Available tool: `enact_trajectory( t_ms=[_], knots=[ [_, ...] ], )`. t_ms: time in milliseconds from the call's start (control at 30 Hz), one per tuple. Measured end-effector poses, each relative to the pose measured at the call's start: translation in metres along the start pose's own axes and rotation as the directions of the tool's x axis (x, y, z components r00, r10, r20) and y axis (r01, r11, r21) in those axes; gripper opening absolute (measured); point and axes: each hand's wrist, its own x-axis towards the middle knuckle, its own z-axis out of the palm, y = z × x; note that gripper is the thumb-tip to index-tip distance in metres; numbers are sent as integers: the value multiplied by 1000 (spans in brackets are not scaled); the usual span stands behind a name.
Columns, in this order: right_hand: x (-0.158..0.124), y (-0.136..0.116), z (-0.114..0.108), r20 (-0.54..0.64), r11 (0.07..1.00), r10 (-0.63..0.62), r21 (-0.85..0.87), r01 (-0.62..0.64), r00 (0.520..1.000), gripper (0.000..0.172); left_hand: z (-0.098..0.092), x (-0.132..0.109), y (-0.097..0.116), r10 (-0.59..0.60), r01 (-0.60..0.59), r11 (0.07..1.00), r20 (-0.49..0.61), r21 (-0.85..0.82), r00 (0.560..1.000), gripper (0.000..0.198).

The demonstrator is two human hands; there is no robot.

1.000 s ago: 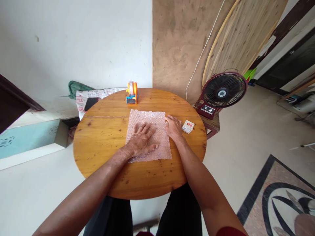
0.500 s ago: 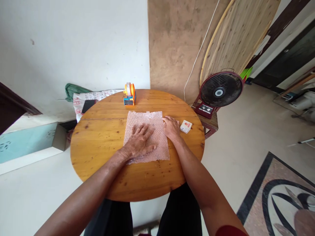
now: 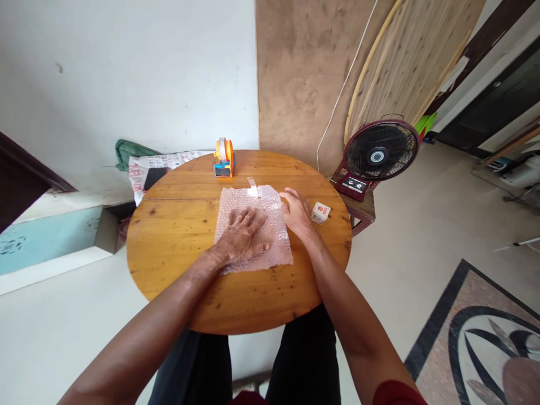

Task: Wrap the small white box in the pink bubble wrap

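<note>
A pinkish, see-through bubble wrap bag or folded sheet point(image 3: 276, 247) lies on the round wooden table point(image 3: 177, 247). My left hand point(image 3: 241, 239) rests flat on it, fingers spread, pressing its middle. At the upper right edge, the thumb and forefinger of my right hand point(image 3: 297, 212) are bent around the wrap, whose corner there looks lifted; the fingertips are partly hidden. A short strip of clear tape point(image 3: 252, 188) stands out from the wrap's far edge. Just right of my right hand sits a small white box point(image 3: 321, 212) with red print.
An orange and blue tape dispenser point(image 3: 224, 159) stands at the table's far edge, near the wall. To the right, a dark red fan point(image 3: 375, 157) rests on a wooden stool point(image 3: 363, 211). A printed white sack point(image 3: 141, 169) lies behind the table at left.
My right hand has shifted slightly upward and its fingers have changed pose. The wrap's far right corner has risen, and the tape strip now sticks up. My left hand stays flat.
</note>
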Motion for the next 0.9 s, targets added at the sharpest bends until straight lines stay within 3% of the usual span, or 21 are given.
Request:
enact_trajectory(
  t_ms=[200, 333, 467, 633, 700, 767, 833, 900],
  knots=[
    [-1, -1, -53, 12, 997, -47, -59, 47, 999, 40, 2, 0, -3, 17, -17, 1000, -5, -10, 1000, 86],
    [-12, 27, -78, 133, 962, 74, -271, -35, 988, 56, 7, 1, -5, 17, -17, 1000, -11, -17, 1000, 87],
    [-24, 52, -84, 195, 897, 256, -414, -157, 947, 63, 9, 1, -7, 24, -24, 1000, -23, -12, 999, 83],
    [-31, 59, -79, 219, 901, 303, -383, -204, 927, 50, 8, 1, -7, 23, -23, 1000, -24, 0, 999, 82],
    [-31, 57, -79, 175, 905, 340, -326, -272, 924, 44, 7, 1, -5, 16, -16, 1000, -16, -5, 1000, 82],
    [-32, 49, -83, 146, 925, 367, -166, -343, 918, 40, 6, 2, -4, 15, -15, 1000, -8, -13, 1000, 82],
    [-33, 32, -91, 176, 927, 334, 117, -357, 926, 39, 4, 2, -3, 18, -18, 1000, -6, -14, 1000, 81],
    [-35, 4, -98, 245, 857, 216, 416, -304, 945, 39, 3, 2, -3, 23, -23, 1000, -13, -14, 1000, 78]
  ],
)
